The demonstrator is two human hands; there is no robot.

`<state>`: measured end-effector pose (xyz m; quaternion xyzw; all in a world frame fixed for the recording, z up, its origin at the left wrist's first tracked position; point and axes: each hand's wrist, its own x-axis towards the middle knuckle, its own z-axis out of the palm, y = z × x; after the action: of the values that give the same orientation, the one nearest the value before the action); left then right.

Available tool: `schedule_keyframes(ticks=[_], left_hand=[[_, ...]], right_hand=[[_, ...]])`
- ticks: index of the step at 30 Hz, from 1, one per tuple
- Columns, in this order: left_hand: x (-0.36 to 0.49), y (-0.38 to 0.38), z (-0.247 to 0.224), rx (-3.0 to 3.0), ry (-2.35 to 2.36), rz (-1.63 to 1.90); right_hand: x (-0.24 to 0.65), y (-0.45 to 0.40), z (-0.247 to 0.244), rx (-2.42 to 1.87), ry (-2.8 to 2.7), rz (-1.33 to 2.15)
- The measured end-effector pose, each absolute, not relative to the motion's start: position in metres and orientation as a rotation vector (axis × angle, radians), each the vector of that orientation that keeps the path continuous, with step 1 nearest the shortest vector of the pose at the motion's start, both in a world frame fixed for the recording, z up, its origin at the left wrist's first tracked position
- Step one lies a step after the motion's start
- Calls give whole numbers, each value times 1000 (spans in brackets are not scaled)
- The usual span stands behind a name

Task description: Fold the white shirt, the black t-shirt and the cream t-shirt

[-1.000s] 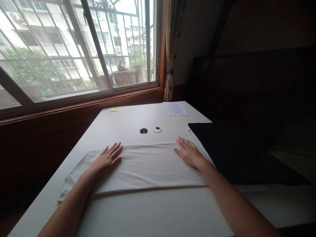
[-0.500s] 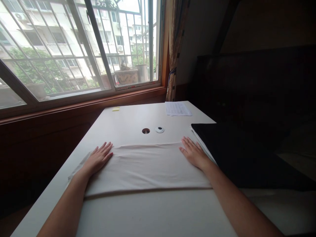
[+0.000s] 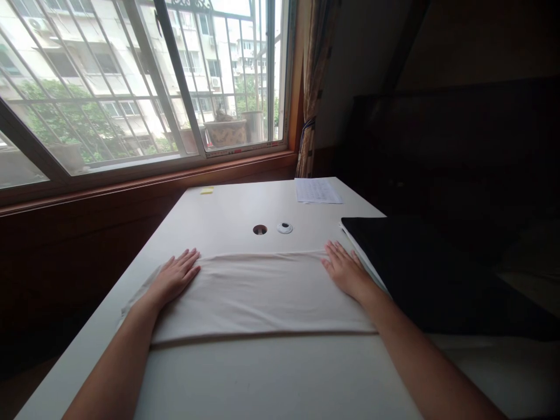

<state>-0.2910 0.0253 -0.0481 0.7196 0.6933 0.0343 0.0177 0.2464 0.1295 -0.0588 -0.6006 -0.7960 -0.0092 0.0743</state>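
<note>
A pale, off-white piece of folded cloth (image 3: pixel 262 294) lies across the white table (image 3: pixel 271 379) in a wide band with shallow wrinkles. My left hand (image 3: pixel 175 277) rests flat on its left end, fingers stretched toward the far edge. On the right end lies my right hand (image 3: pixel 345 271), palm down with the fingers a little apart. Neither hand grips the fabric. Just right of my right hand is a black cloth-like sheet (image 3: pixel 429 274) with a light edge; its kind is unclear. My forearms cover parts of the pale cloth's ends.
Beyond the cloth are a round hole (image 3: pixel 259 230) in the tabletop and a white round cap (image 3: pixel 285 228). Printed papers (image 3: pixel 318 191) and a yellow slip (image 3: pixel 207 190) lie near the far edge. A barred window (image 3: pixel 144 87) and a curtain (image 3: pixel 310 111) stand behind.
The view has shifted very slightly. Both hands stay flat on the pale cloth in nearly the same places, and the left thumb sits a little closer to the fingers.
</note>
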Motion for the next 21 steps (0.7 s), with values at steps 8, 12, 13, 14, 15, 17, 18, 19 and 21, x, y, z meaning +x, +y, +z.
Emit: schedule_keyframes(ticks=[8,12,13,14,15,17,18,19,21], left_hand=[[-290,25,-47,2234,2153,116],[-290,25,-48,2240,2163,137],[-290,25,-47,2243,2166,139],[-289,25,-47,2245,2167,141],[-289,25,-47,2248,2168,142],[-288,25,-46,2248,2170,138],[-288,25,-45,2248,2170,133],[-287,25,-45,2246,2171,128],[-287,25,-45,2247,2174,126]], right_hand=[[248,128,-63,-1788,-2387,-95],[248,127,-61,-1780,-2384,-48],[247,127,-61,-1780,-2381,-39],[247,127,-61,-1780,-2380,-34],[247,127,-61,-1779,-2379,-32],[247,126,-61,-1776,-2379,-38],[247,126,-62,-1770,-2379,-46],[248,126,-62,-1761,-2378,-58],[247,125,-61,-1725,-2371,-101]])
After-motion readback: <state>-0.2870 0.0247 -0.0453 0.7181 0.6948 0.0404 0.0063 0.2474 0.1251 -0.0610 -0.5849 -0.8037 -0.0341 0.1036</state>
